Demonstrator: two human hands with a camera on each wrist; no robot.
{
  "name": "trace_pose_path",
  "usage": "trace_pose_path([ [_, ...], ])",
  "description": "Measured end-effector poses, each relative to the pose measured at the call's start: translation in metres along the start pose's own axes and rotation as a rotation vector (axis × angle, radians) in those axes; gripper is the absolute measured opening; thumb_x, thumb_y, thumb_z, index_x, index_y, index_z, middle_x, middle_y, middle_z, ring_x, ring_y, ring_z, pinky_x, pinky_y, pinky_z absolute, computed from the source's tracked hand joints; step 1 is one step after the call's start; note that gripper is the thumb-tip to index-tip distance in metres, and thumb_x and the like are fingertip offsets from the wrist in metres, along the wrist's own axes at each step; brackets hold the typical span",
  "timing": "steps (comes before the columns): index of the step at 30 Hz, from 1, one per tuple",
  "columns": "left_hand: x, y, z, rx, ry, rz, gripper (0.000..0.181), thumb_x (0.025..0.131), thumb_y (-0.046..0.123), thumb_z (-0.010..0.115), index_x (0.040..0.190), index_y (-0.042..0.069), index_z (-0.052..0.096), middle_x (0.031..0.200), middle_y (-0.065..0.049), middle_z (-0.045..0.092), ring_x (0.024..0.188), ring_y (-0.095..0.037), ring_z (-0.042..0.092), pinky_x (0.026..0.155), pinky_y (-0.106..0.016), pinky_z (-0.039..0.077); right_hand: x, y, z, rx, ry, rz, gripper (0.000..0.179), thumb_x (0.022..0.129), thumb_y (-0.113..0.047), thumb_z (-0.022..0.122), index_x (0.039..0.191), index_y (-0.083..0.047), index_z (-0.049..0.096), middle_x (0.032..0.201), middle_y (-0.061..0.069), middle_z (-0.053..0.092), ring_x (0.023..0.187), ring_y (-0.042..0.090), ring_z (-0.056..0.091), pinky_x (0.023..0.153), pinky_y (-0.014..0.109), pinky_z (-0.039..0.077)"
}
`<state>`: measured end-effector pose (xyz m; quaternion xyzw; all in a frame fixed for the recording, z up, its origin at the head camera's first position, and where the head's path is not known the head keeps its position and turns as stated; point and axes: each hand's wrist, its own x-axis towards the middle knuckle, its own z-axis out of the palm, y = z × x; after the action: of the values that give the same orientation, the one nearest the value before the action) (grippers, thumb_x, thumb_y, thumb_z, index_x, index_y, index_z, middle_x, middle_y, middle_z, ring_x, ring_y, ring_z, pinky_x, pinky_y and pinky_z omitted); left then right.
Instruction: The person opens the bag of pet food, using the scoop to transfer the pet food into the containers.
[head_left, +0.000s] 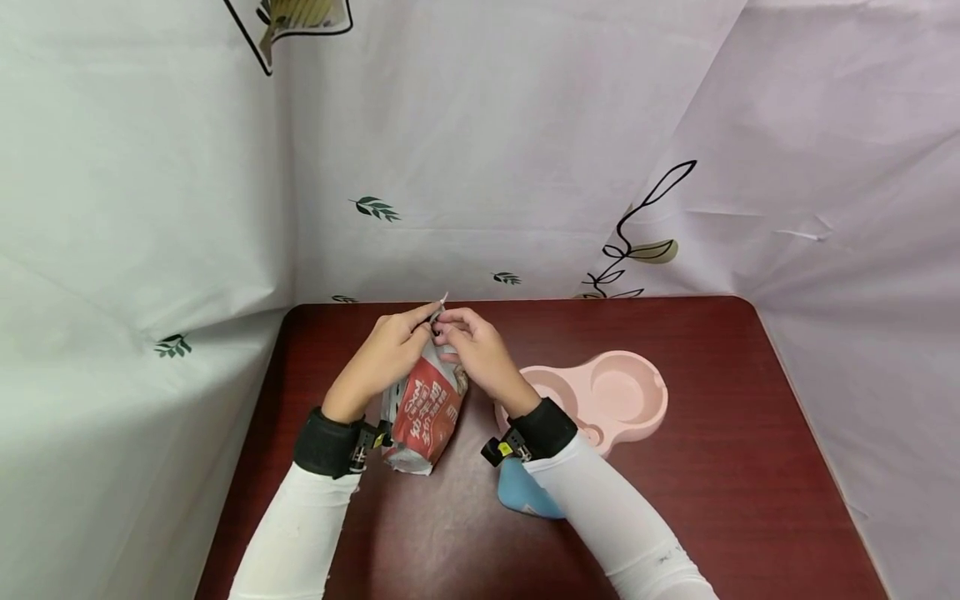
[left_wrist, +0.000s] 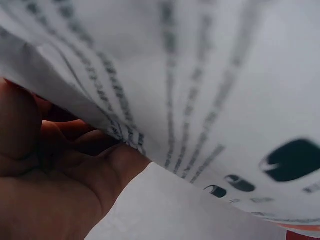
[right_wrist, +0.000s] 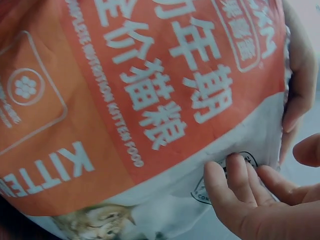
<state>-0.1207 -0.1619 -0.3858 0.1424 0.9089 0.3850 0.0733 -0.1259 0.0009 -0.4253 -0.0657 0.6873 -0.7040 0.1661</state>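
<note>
A red-and-white bag of kitten food (head_left: pixel 429 412) stands tilted on the table, its top leaning away from me. At its narrow top edge my left hand (head_left: pixel 384 354) grips the film from the left side. The right hand (head_left: pixel 480 354) pinches at the same edge from the right, fingertips close to the left hand's. In the right wrist view, the right fingers (right_wrist: pixel 240 185) lie on the white upper part of the bag's printed front. The left palm (left_wrist: pixel 65 185) shows beside the bag's white back panel in the left wrist view, its fingertips partly hidden.
A pink double bowl (head_left: pixel 583 387) sits to the right, partly behind the right wrist. Beneath the right forearm a blue object (head_left: pixel 525 492) is partly covered. The dark red table (head_left: pixel 720 500) meets a white patterned cloth (head_left: pixel 465 150) at its back edge.
</note>
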Motion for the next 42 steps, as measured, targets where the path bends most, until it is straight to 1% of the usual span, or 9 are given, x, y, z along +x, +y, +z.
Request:
trace_pose_path([
  [5, -0.003, 0.006, 0.003, 0.013, -0.039, 0.008, 0.047, 0.099, 0.015, 0.037, 0.145, 0.019, 0.045, 0.056, 0.003, 0.041, 0.039, -0.010, 0.028, 0.044, -0.026, 0.033, -0.004, 0.000, -0.005, 0.051, -0.006, 0.026, 0.028, 0.101, -0.016, 0.044, 0.124, -0.002, 0.052, 0.121, 0.019, 0.059, 0.107, 0.031, 0.063, 0.085, 0.043, 0.056],
  [12, -0.001, 0.009, 0.003, 0.024, -0.056, 0.014, 0.042, 0.097, 0.017, 0.046, 0.138, 0.013, 0.053, 0.086, -0.011, 0.068, 0.049, -0.010, 0.041, 0.054, -0.026, 0.039, 0.001, 0.006, -0.009, 0.138, -0.022, 0.070, 0.020, 0.104, -0.017, 0.041, 0.111, 0.000, 0.050, 0.103, 0.012, 0.057, 0.086, 0.018, 0.063, 0.076, 0.037, 0.058],
  [14, 0.003, 0.009, 0.002, 0.022, -0.045, 0.008, 0.039, 0.096, 0.020, 0.050, 0.134, 0.012, 0.057, 0.096, -0.010, 0.072, 0.059, -0.008, 0.056, 0.058, -0.024, 0.045, 0.002, 0.007, -0.010, 0.143, -0.031, 0.081, 0.019, 0.104, -0.018, 0.041, 0.109, -0.001, 0.049, 0.101, 0.009, 0.056, 0.083, 0.015, 0.061, 0.074, 0.036, 0.058],
  [19, 0.014, 0.007, 0.001, 0.002, -0.006, -0.014, 0.030, 0.094, 0.025, 0.059, 0.119, 0.011, 0.069, 0.107, -0.005, 0.073, 0.085, -0.012, 0.069, 0.068, -0.027, 0.052, 0.007, 0.007, -0.010, 0.127, -0.048, 0.087, 0.022, 0.105, -0.021, 0.040, 0.108, -0.002, 0.050, 0.099, 0.007, 0.055, 0.080, 0.014, 0.061, 0.071, 0.032, 0.057],
  [23, 0.019, 0.005, 0.001, -0.025, 0.007, -0.027, 0.025, 0.093, 0.025, 0.061, 0.112, 0.013, 0.073, 0.103, -0.005, 0.074, 0.074, -0.010, 0.066, 0.063, -0.027, 0.050, 0.011, 0.008, -0.010, 0.136, -0.042, 0.094, 0.022, 0.104, -0.022, 0.041, 0.104, -0.002, 0.050, 0.095, 0.006, 0.055, 0.075, 0.014, 0.061, 0.068, 0.028, 0.056],
  [29, 0.023, -0.001, 0.001, -0.034, 0.031, -0.035, 0.022, 0.091, 0.023, 0.060, 0.107, 0.016, 0.075, 0.097, -0.003, 0.073, 0.049, -0.012, 0.041, 0.051, -0.025, 0.038, 0.015, 0.009, -0.011, 0.131, -0.064, 0.088, 0.020, 0.104, -0.020, 0.041, 0.099, -0.003, 0.050, 0.093, 0.005, 0.054, 0.075, 0.013, 0.060, 0.069, 0.026, 0.055],
  [34, 0.024, -0.002, 0.002, -0.010, 0.041, -0.042, 0.019, 0.090, 0.022, 0.061, 0.100, 0.016, 0.075, 0.093, -0.002, 0.073, 0.057, -0.011, 0.053, 0.055, -0.026, 0.043, 0.017, 0.010, -0.011, 0.135, -0.101, 0.081, 0.022, 0.105, -0.019, 0.038, 0.096, -0.003, 0.051, 0.093, 0.004, 0.053, 0.077, 0.015, 0.057, 0.071, 0.026, 0.052],
  [37, 0.026, -0.001, 0.002, 0.035, 0.053, -0.036, 0.014, 0.088, 0.019, 0.060, 0.085, 0.014, 0.073, 0.080, -0.001, 0.070, 0.059, -0.011, 0.053, 0.056, -0.026, 0.042, 0.018, 0.010, -0.011, 0.128, -0.099, 0.087, 0.022, 0.105, -0.019, 0.037, 0.094, -0.004, 0.051, 0.091, 0.004, 0.054, 0.077, 0.015, 0.057, 0.070, 0.026, 0.052],
  [42, 0.028, 0.000, 0.002, 0.099, 0.044, 0.002, 0.018, 0.087, 0.011, 0.056, 0.069, 0.012, 0.058, 0.064, -0.003, 0.052, 0.050, -0.015, 0.038, 0.050, -0.026, 0.034, 0.019, 0.010, -0.008, 0.118, -0.082, 0.082, 0.024, 0.105, -0.019, 0.038, 0.092, -0.004, 0.050, 0.088, 0.004, 0.054, 0.074, 0.013, 0.057, 0.069, 0.025, 0.051],
])
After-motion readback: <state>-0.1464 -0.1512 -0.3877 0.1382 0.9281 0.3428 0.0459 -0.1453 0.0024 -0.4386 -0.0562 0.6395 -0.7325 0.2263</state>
